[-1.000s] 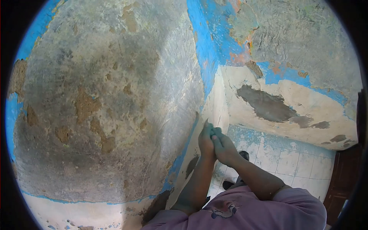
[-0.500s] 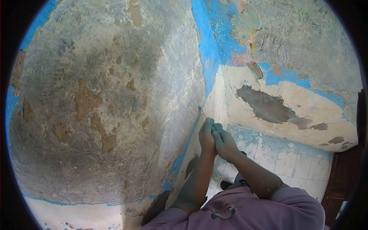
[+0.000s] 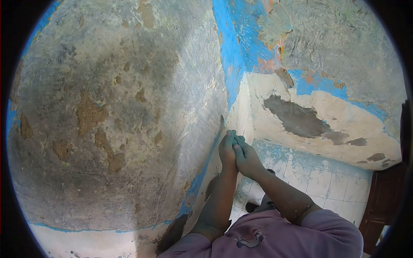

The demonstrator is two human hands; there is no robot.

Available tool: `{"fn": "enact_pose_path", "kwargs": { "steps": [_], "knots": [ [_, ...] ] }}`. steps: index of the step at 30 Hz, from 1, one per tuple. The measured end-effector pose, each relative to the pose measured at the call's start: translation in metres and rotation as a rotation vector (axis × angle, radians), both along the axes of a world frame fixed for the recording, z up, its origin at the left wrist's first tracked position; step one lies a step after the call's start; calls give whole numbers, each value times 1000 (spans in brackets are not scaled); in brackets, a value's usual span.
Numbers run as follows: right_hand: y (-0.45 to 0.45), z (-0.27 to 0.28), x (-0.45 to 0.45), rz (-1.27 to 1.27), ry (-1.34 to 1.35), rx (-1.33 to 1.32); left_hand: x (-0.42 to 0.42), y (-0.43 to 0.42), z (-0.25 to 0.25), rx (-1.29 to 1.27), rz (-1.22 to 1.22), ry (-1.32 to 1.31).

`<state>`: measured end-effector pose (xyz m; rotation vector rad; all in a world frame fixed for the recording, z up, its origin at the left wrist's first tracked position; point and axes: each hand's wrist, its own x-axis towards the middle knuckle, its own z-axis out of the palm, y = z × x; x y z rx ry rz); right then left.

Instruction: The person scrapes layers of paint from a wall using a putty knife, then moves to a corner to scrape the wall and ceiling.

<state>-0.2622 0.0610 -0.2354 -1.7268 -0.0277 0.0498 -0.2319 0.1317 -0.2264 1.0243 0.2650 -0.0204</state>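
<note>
My left hand and my right hand are pressed together, fingers closed around what looks like a scraper. Its handle is hidden inside them. A thin dark edge, apparently its blade, shows just beyond the fingertips against the left wall. Both hands are close to the inner corner, where the grey, scraped wall meets a strip of blue paint and a cream lower band. Both forearms reach forward from the body.
On the right wall, the cream band has a dark bare patch under flaking blue paint. Below lies a white tiled floor with debris along the wall. A brown wooden door stands at the right edge.
Both hands have moved slightly left and up together, still joined. The thin edge beyond them has shifted the same way along the left wall. The view has turned slightly.
</note>
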Motion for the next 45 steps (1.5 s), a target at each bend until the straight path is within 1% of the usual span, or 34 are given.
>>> {"fn": "enact_pose_path", "kwargs": {
  "steps": [1,2,3,4,6,8,11,14,15,17,18,20,22,23,25,28,29,30,31,32,35,37,38,39,40,41,43,45],
  "knots": [
    [-1,0,3,-26,-21,33,3,-3,3,-1,8,29],
    [-2,2,-1,-29,-25,36,0,-3,-4,3,5,25],
    [-4,5,-9,-12,-43,12,-4,0,-19,-140,-19,3],
    [-4,6,-13,3,-59,-11,-6,1,-22,-281,-45,-17],
    [1,1,-6,4,-67,-27,-2,8,-28,-262,-25,10],
    [2,-3,-4,18,-69,-45,5,17,-43,-413,-184,-106],
    [0,0,-13,-1,-67,-42,-2,10,-34,-360,-159,-52],
    [-2,5,-13,3,-60,0,-5,12,-47,-396,-155,-54],
    [1,5,-8,-14,-83,-28,1,13,-45,-389,-153,-47],
    [0,4,-1,-32,-88,-50,13,14,-36,-261,-193,-101],
    [-4,8,3,-16,-49,-26,10,11,-35,-260,-186,-92],
    [-8,9,3,-3,-14,4,10,4,-31,-374,-172,-55],
    [-10,2,-7,-45,-251,-96,0,4,-43,-407,-165,-86],
    [-10,0,-2,-52,-250,-90,-3,6,-48,-443,-152,-110],
    [-6,-7,2,55,-79,-92,0,9,-45,-416,-146,-92],
    [-8,-4,-2,34,-34,-32,0,7,-46,-408,-130,-72],
    [-9,-3,-5,36,-33,-27,-2,6,-47,-416,-126,-51],
    [-11,-3,-7,14,-94,-44,-2,5,-50,-411,-128,-53],
    [-12,-3,-5,-10,-159,-61,-1,4,-55,-435,-130,-85],
    [-13,-2,2,-14,-164,-59,1,4,-58,-460,-132,-115],
    [-16,0,12,23,-129,-38,19,1,-43,-397,-138,-53],
    [-22,6,13,39,-27,-17,13,-4,-48,-409,-109,-42],
    [-22,4,10,39,-31,-14,8,-5,-50,-419,-84,-22],
    [-21,0,5,19,-126,7,7,-5,-52,-414,-89,-28],
    [-20,-2,5,-6,-220,31,7,-2,-55,-423,-122,-95],
    [-19,-3,10,-12,-215,37,5,0,-57,-433,-150,-152],
    [-21,2,21,51,-91,-112,17,-4,-49,-444,-153,-112],
    [-26,2,18,50,-119,-105,18,-10,-42,-456,-162,-98]
  ]
}}
